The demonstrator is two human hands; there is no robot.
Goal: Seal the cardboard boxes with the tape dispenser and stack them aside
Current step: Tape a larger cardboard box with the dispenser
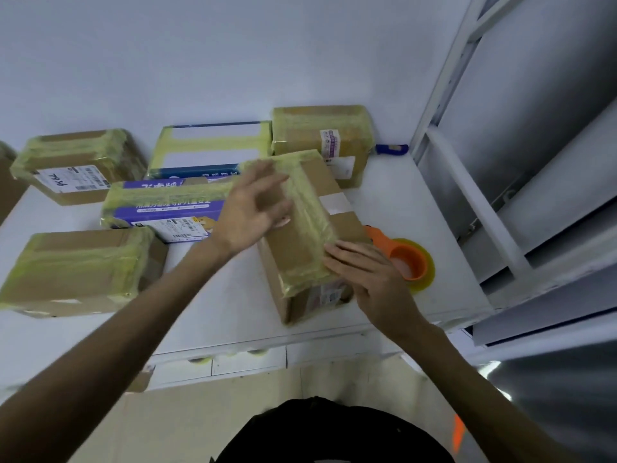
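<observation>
Head view: right hand [370,279] rests on taped box [300,235].

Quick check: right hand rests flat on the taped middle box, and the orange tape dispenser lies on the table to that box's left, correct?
Wrong side. The orange tape dispenser lies on the table to the right of the middle box, just beyond the right hand; the head view shows it. The hand does rest flat on the box.

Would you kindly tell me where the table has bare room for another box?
Bare table lies between the blue cutter and the tape dispenser, and in front, between the near-left box and the centre box. The back-left is crowded with sealed boxes.
</observation>
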